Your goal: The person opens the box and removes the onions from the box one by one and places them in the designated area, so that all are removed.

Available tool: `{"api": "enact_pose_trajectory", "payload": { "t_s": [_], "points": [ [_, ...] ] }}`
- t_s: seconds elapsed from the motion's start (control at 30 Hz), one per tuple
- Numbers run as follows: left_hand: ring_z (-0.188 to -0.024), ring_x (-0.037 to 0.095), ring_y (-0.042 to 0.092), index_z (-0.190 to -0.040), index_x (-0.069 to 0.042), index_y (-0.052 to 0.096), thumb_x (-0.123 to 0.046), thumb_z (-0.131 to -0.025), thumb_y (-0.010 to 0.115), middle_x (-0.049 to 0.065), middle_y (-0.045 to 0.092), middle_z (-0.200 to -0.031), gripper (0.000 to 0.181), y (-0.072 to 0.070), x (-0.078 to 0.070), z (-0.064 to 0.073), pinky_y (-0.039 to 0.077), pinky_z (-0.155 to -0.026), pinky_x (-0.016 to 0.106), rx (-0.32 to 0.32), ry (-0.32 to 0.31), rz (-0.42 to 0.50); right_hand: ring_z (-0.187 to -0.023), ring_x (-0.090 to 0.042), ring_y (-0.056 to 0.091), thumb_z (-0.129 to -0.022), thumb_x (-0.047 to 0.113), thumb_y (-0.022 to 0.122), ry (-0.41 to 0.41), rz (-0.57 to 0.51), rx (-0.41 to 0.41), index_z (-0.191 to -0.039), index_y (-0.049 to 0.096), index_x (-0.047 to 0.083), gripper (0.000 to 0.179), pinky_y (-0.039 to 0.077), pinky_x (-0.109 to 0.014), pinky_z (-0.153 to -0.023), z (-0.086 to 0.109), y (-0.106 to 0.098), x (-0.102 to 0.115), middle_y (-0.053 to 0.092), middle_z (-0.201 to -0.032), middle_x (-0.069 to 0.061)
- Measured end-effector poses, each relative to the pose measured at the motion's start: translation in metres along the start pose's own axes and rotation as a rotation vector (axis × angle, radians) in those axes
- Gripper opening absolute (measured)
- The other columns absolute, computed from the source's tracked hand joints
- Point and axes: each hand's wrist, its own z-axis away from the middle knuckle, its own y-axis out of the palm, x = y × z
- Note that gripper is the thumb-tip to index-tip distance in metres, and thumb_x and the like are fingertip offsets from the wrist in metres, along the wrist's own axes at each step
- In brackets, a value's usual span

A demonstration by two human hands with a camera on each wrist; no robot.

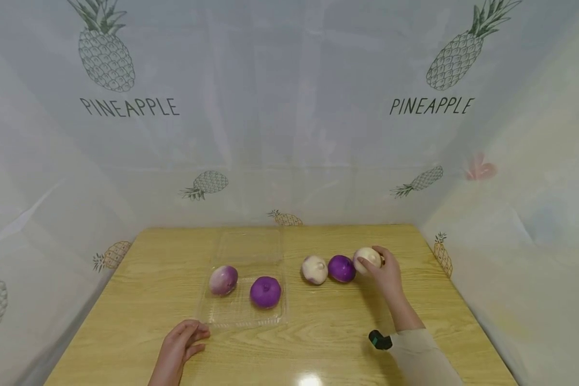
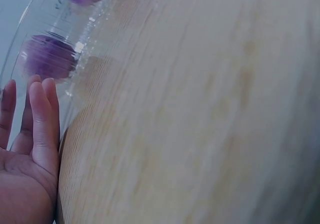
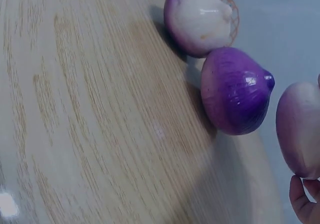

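Observation:
My right hand (image 1: 386,273) grips a white onion (image 1: 366,260) with a purple tinge, thumb on the near side and fingers around the far side. In the right wrist view this onion (image 3: 300,131) is cut off by the frame edge and looks raised off the table. Beside it on the table are a dark purple onion (image 1: 341,268) and another white onion (image 1: 314,269). A clear plastic box (image 1: 241,323) holds a pale purple onion (image 1: 223,280) and a deep purple onion (image 1: 265,292). My left hand (image 1: 180,343), fingers loosely extended, is at the box's front left corner; contact is unclear.
The box's transparent lid (image 1: 251,245) lies folded back behind it. Under everything is a wood-grain table (image 1: 318,338). A pale cloth (image 1: 289,134) printed with pineapples hangs behind and at both sides. A black wrist device (image 1: 380,340) sits at my right sleeve.

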Motion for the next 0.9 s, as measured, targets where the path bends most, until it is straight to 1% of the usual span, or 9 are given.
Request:
{"api": "enact_pose_trajectory", "payload": {
  "t_s": [0.07,0.17,0.37,0.47,0.63,0.7,0.9],
  "points": [
    [-0.089,0.017,0.066,-0.099,-0.004,0.066,-0.022,-0.101,0.053,0.003,0.069,-0.094,0.022,0.000,0.000,-0.001,0.055,-0.072,0.033,0.003,0.003,0.004,-0.120,-0.037,0.043,-0.090,0.032,0.073,0.018,-0.004,0.004,-0.138,0.044,-0.002,0.066,0.043,-0.048,-0.095,-0.002,-0.001,-0.002,0.043,-0.136,-0.024],
    [-0.088,0.016,0.066,-0.099,-0.003,0.066,-0.023,-0.101,0.053,0.003,0.069,-0.093,0.023,-0.001,0.000,-0.001,0.055,-0.072,0.033,0.004,0.014,0.003,-0.118,-0.036,0.045,-0.090,0.034,0.072,0.038,0.000,0.013,-0.139,0.043,-0.002,0.067,0.043,-0.045,-0.093,-0.005,-0.001,-0.006,0.043,-0.137,-0.024],
    [-0.088,0.017,0.066,-0.099,0.000,0.065,-0.025,-0.100,0.055,0.006,0.068,-0.094,0.027,-0.001,-0.002,-0.002,0.055,-0.071,0.033,0.006,0.031,-0.004,-0.108,-0.032,0.046,-0.091,0.036,0.070,0.057,0.021,0.029,-0.140,0.043,-0.004,0.069,0.044,-0.037,-0.083,-0.009,-0.001,-0.012,0.041,-0.139,-0.024],
    [-0.089,0.017,0.067,-0.100,0.001,0.065,-0.026,-0.100,0.056,0.006,0.068,-0.095,0.029,0.000,-0.003,-0.002,0.055,-0.071,0.033,0.002,0.025,-0.007,-0.106,-0.034,0.044,-0.091,0.036,0.070,0.063,0.044,0.025,-0.139,0.044,-0.004,0.068,0.043,-0.040,-0.083,-0.008,0.000,-0.015,0.038,-0.137,-0.027],
    [-0.090,0.018,0.066,-0.102,0.002,0.064,-0.026,-0.100,0.056,0.007,0.068,-0.096,0.030,0.001,-0.004,-0.001,0.055,-0.072,0.033,-0.011,0.013,-0.016,-0.111,-0.038,0.040,-0.092,0.033,0.069,0.074,0.073,0.018,-0.139,0.044,-0.003,0.064,0.040,-0.049,-0.090,-0.007,0.001,-0.021,0.033,-0.134,-0.031],
    [-0.090,0.018,0.066,-0.102,0.003,0.064,-0.026,-0.100,0.056,0.007,0.068,-0.097,0.030,0.002,-0.004,-0.001,0.055,-0.072,0.033,-0.012,0.013,-0.017,-0.111,-0.039,0.040,-0.093,0.032,0.069,0.074,0.079,0.015,-0.139,0.045,-0.003,0.063,0.039,-0.050,-0.092,-0.008,0.000,-0.023,0.033,-0.134,-0.031],
    [-0.090,0.018,0.067,-0.103,0.004,0.063,-0.023,-0.101,0.054,0.007,0.068,-0.097,0.029,0.002,-0.002,0.001,0.055,-0.072,0.033,-0.019,0.006,-0.016,-0.111,-0.040,0.042,-0.093,0.028,0.068,0.068,0.091,0.026,-0.141,0.044,-0.003,0.061,0.040,-0.048,-0.091,-0.008,0.000,-0.028,0.036,-0.133,-0.031]
  ]
}}
